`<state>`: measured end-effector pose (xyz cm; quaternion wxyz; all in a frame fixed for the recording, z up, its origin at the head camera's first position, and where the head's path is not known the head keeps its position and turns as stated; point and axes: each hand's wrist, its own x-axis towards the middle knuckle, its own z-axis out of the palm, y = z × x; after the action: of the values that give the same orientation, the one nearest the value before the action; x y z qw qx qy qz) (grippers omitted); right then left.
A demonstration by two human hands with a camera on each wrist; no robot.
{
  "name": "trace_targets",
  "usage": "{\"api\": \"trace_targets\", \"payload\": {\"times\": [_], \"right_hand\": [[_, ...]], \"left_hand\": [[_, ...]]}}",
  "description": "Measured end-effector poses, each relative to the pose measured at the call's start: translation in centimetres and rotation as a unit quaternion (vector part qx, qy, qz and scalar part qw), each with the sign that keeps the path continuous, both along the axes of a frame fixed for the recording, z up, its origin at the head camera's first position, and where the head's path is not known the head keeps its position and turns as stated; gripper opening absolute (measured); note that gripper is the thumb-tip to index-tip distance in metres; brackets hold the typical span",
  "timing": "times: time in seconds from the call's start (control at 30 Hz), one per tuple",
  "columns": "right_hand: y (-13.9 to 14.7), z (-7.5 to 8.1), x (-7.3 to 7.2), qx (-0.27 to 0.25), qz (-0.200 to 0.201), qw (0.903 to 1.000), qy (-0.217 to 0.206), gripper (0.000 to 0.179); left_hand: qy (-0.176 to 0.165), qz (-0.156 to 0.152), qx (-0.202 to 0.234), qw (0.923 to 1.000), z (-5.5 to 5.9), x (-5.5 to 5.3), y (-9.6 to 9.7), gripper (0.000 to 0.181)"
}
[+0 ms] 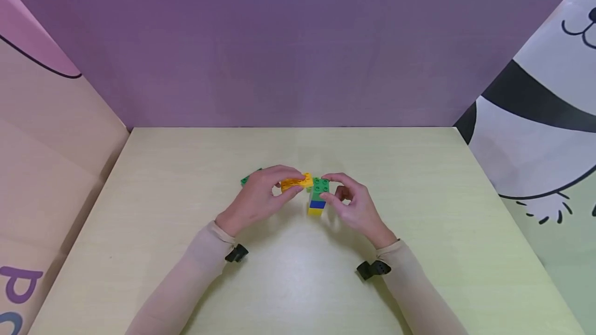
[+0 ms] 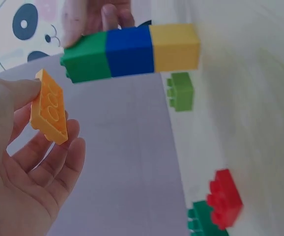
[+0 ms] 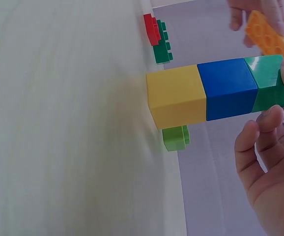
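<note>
My left hand pinches a flat orange toy building brick between thumb and fingers, its hollow underside showing in the left wrist view. Beside it is an upright stack of three bricks: a green brick on top, a blue brick in the middle and a yellow brick at the bottom. The thumb and index finger of my right hand grip the green brick at opposite sides. In the head view the orange brick is held just left of the stack's studded top.
A small light green brick sits on the table behind the stack. Farther left, a red brick lies against a dark green brick, largely hidden by my left hand in the head view. A purple wall borders the table's back.
</note>
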<state>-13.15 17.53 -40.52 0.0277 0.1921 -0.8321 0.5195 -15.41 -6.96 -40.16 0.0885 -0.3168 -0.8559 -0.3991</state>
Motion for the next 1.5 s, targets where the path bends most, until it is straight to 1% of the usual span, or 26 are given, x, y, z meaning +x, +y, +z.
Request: {"api": "trace_targets", "payload": {"times": [0.13,0.2,0.33,0.43,0.53,0.67,0.8,0.93,1.03,1.17,1.27,1.37,1.5], "right_hand": [[0.2,-0.2,-0.1,-0.003,0.005,1.0,0.007,0.036],[0.2,-0.2,-0.1,-0.003,0.007,0.9999,0.011,0.037],[0.2,0.0,0.0,-0.003,0.006,1.0,0.008,0.038],[0.2,0.0,0.0,-0.001,0.004,1.0,0.002,0.038],[0.2,0.0,-0.1,-0.001,0.004,1.0,-0.001,0.038],[0.1,0.0,-0.1,-0.002,0.006,1.0,0.0,0.037],[0.1,0.3,0.0,-0.002,0.009,1.0,0.004,0.037],[0.0,0.6,0.1,0.003,0.008,0.9999,0.006,0.036],[0.1,0.5,0.0,0.012,0.006,0.9999,0.005,0.037],[0.6,-1.2,-0.9,0.015,0.003,0.9999,-0.005,0.039],[0.9,-2.4,-1.5,0.009,0.001,0.9999,-0.008,0.041],[1.1,-2.9,-1.7,0.005,0.002,1.0,-0.007,0.04],[1.2,-3.0,-1.6,0.005,0.005,0.9999,-0.015,0.039]], "left_hand": [[0.019,-0.006,-0.014,0.9997,0.9,0.2,0.8,0.03],[0.028,-0.007,-0.026,0.9992,1.2,0.2,1.2,0.031],[0.038,-0.009,-0.06,0.9974,1.4,0.2,1.9,0.032],[0.042,-0.008,-0.095,0.9946,1.5,0.2,2.2,0.032],[0.047,-0.009,-0.116,0.9921,1.5,0.2,2.4,0.032],[0.057,-0.013,-0.127,0.9902,1.7,0.2,2.6,0.031],[0.069,-0.016,-0.14,0.9877,1.9,0.2,2.8,0.03],[0.079,-0.019,-0.163,0.9833,2.3,0.2,3.0,0.029],[0.084,-0.026,-0.181,0.9796,2.7,0.1,3.1,0.029],[0.086,-0.037,-0.189,0.9775,3.0,0.0,3.3,0.03],[0.085,-0.039,-0.19,0.9773,3.1,-0.2,3.3,0.03],[0.097,-0.039,-0.202,0.9738,3.1,-0.2,3.2,0.03],[0.12,-0.035,-0.22,0.9673,2.9,0.0,3.2,0.03]]}}
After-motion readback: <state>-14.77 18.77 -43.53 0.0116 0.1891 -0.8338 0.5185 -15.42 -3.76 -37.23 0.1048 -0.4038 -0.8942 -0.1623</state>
